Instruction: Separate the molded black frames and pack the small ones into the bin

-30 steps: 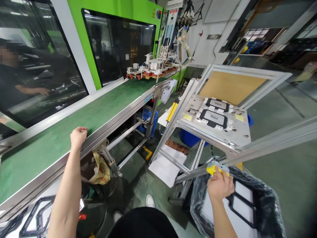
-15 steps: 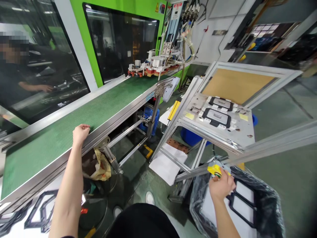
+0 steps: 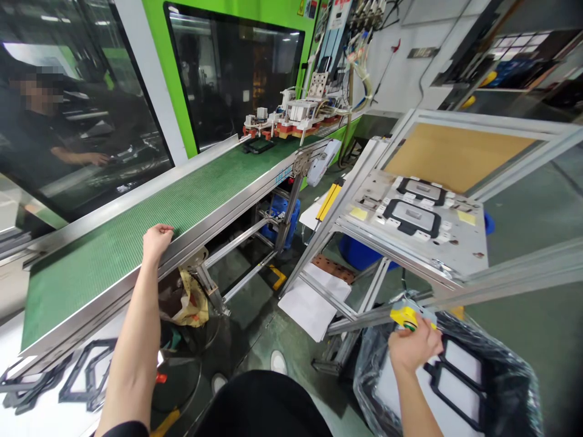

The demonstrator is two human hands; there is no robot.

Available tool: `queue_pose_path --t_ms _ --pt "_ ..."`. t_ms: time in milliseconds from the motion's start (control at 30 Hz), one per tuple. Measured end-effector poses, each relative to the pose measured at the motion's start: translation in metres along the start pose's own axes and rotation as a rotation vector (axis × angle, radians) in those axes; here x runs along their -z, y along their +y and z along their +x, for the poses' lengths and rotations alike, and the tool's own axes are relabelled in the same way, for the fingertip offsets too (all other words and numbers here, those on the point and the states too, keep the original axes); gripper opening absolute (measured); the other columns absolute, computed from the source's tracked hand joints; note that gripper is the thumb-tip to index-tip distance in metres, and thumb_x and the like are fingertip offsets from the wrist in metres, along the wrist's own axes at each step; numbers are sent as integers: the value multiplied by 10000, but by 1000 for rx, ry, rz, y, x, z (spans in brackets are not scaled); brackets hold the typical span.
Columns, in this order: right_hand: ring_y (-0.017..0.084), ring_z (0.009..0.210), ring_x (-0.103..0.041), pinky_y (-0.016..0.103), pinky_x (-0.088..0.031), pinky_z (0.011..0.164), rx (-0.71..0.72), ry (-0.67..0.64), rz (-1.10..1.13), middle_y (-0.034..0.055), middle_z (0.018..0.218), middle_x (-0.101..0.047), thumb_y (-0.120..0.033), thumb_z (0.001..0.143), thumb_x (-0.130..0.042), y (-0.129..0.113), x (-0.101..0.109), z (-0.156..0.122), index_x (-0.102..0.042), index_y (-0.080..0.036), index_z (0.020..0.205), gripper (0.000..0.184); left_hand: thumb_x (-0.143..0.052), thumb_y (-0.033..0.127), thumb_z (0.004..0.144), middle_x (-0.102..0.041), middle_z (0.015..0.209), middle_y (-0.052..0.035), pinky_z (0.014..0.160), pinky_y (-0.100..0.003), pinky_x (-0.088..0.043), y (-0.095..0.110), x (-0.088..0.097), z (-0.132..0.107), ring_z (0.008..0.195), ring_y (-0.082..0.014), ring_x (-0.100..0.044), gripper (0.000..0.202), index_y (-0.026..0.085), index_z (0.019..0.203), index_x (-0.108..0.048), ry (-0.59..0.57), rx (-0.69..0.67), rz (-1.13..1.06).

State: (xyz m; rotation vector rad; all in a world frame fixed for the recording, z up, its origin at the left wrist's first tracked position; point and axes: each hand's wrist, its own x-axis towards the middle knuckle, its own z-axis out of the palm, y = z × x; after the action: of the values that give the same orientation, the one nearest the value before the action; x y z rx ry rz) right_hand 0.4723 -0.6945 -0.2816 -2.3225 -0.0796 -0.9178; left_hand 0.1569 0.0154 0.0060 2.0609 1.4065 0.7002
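Observation:
My left hand [image 3: 157,241] is closed in a loose fist. It rests on the near side of the green conveyor belt [image 3: 113,255], by the metal rail, and nothing shows in it. Low on the right, my right hand [image 3: 415,346] is wrapped over a yellow and grey button box [image 3: 403,316] fixed to the metal stand. Part of a green button shows beside the fingers. On the stand's fixture plate [image 3: 469,249] lie two black frames with grey centres, the nearer frame [image 3: 411,217] being the larger. Another black frame [image 3: 259,145] lies on the belt's far end.
A machine-mounted pick-up head [image 3: 298,115] hangs over the belt's far end. Below my right hand stands a plastic-lined bin [image 3: 514,376] holding black frames and white sheets. More black frames [image 3: 86,376] lie at lower left. A person [image 3: 45,121] appears in the machine's glass.
A black frame now shows on the belt beneath the pick-up head. The view has shifted slightly left, while both hands keep their places on the belt and the button box.

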Motion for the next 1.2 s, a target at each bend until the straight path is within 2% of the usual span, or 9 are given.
queue_pose_path --t_ms 200,333,467,667,800,1200 --pt "477 1410 -483 716 -350 1199 -8 -18 2 257 1410 -644 -248 806 -512 2 3 -2 -676 -85 1409 646 -635 196 773 -778 827 -65 901 -364 -557 3 2 -2 854 -269 -736 205 209 906 -790 5 -1 7" --pt "455 1365 -538 666 -388 1194 2 -46 -10 239 1386 -670 -332 855 -506 9 8 -1 -694 -106 1415 632 -636 191 768 -774 809 -68 908 -376 -556 7 4 -5 872 -280 -738 215 209 908 -798 0 21 8" --pt "447 1335 -559 652 -397 1189 20 -76 -31 260 1379 -678 -378 898 -463 13 11 1 -695 -66 1427 656 -640 192 751 -781 823 -71 915 -379 -556 10 5 -6 879 -282 -739 222 208 903 -800 0 34 7" --pt "436 1295 -572 633 -405 1166 20 -72 -34 257 1322 -688 -374 890 -465 12 11 3 -698 -51 1410 655 -639 199 754 -778 821 -67 921 -384 -556 9 4 -5 867 -280 -734 235 208 922 -803 -5 38 5" --pt "446 1343 -549 654 -387 1184 20 -52 -34 256 1356 -672 -333 859 -476 11 8 0 -688 -59 1420 659 -638 203 771 -776 819 -65 931 -383 -552 8 4 -4 881 -280 -735 227 205 924 -806 -1 35 7" --pt "456 1491 -446 690 -315 1235 -1 -42 -32 281 1498 -611 -281 907 -448 5 2 -5 -630 -65 1492 650 -646 184 760 -778 817 -58 914 -373 -553 8 4 -3 893 -279 -741 218 217 907 -803 3 44 14"
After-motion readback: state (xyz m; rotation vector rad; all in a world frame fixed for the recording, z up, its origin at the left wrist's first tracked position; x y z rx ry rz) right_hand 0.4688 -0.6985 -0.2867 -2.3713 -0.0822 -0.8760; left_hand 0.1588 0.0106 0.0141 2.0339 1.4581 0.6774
